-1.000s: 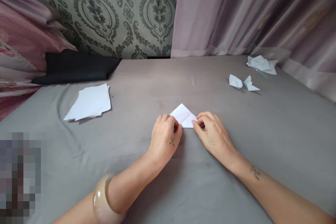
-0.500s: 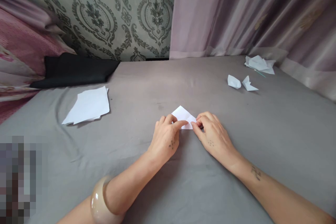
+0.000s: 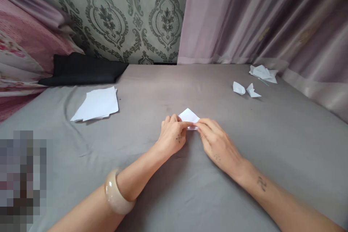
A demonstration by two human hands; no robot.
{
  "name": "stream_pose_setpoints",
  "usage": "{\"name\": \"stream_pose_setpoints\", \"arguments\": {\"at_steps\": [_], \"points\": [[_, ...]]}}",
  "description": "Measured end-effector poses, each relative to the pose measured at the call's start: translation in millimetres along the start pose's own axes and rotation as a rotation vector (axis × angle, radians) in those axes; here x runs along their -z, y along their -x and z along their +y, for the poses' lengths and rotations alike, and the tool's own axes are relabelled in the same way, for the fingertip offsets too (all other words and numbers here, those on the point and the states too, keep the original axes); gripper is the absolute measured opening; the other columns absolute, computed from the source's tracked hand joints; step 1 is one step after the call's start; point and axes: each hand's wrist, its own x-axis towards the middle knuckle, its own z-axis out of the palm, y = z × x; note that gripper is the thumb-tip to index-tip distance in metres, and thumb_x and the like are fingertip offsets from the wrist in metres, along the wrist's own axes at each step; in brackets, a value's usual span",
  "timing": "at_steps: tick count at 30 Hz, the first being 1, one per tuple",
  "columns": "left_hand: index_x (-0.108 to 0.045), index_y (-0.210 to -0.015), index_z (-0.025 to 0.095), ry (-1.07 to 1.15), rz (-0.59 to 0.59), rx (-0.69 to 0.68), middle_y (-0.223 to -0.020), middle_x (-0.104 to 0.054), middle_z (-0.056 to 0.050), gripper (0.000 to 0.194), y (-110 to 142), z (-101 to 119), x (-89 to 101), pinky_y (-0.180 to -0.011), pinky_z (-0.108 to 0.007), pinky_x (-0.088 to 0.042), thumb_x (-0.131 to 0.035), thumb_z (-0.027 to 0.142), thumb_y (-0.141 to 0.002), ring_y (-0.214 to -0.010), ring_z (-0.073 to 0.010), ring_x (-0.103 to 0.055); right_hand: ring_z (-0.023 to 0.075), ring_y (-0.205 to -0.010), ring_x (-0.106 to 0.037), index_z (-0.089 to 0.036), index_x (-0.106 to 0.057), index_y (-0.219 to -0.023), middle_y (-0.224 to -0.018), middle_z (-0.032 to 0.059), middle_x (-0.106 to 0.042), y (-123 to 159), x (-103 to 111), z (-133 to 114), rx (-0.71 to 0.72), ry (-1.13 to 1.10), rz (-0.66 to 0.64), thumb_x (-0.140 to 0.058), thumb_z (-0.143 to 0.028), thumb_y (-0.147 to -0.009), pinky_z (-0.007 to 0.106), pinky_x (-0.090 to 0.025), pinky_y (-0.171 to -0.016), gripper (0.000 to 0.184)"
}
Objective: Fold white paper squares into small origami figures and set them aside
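Note:
A small folded sheet of white paper (image 3: pixel 188 115) lies on the grey cloth in front of me, its peak pointing away. My left hand (image 3: pixel 174 130) grips its left side, with the thumb stretched across the lower part. From the right, my right hand (image 3: pixel 216 139) presses its fingers onto the paper's right side, and its fingertips meet the left thumb. The paper's left and right corners are hidden under my fingers.
A stack of white paper sheets (image 3: pixel 102 103) lies at left, before a folded black cloth (image 3: pixel 87 69). At right are two folded paper pieces (image 3: pixel 239 88), a pile of crumpled-looking paper (image 3: pixel 262 73) and a thin bluish stick (image 3: pixel 263 81). Curtains (image 3: pixel 231 18) hang behind the grey cloth (image 3: pixel 168 83).
My right hand has moved left over the paper, its fingers now flatter and touching the left thumb. The paper's right corner has become covered. The camera view has shifted slightly.

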Motion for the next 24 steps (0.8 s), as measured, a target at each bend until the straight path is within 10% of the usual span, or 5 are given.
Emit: {"name": "stream_pose_setpoints", "arguments": {"at_steps": [12, 19, 24], "points": [[-0.066, -0.111, 0.039, -0.011, 0.012, 0.082, -0.094, -0.053, -0.007, 0.034, -0.8, -3.7, 1.2, -0.08, -0.041, -0.039, -0.048, 0.024, -0.087, -0.088, -0.0238, -0.047, 0.026, -0.092, -0.056, -0.016, -0.054, -0.124, -0.103, 0.0129, -0.06, 7.5, -2.3, -21.2, 0.007, 0.232, -0.107, -0.041, -0.035, -0.094, 0.04, -0.05, -0.074, 0.038], [-0.053, -0.124, 0.016, 0.035, 0.077, 0.204, -0.123, -0.045, -0.016, 0.055, -5.3, -8.5, 8.2, -0.091, -0.043, -0.041, -0.066, 0.035, -0.074, -0.111, -0.0293, -0.046, 0.0265, -0.088, -0.056, -0.01, -0.059, -0.118, -0.1, 0.0153, -0.061, 14.3, 0.1, -18.3, -0.051, 0.341, -0.085, -0.039, -0.033, -0.095, 0.04, -0.05, -0.071, 0.038], [-0.064, -0.092, 0.017, 0.165, 0.115, 0.232, -0.093, -0.061, -0.007, 0.022, -12.9, -5.8, 16.5, -0.077, -0.034, -0.044, -0.062, 0.032, -0.077, -0.086, -0.0204, -0.057, 0.0256, -0.088, -0.056, -0.01, -0.059, -0.115, -0.103, 0.0151, -0.06, 12.0, 1.7, -17.9, -0.05, 0.35, -0.082, -0.041, -0.03, -0.094, 0.039, -0.05, -0.072, 0.034]]}}
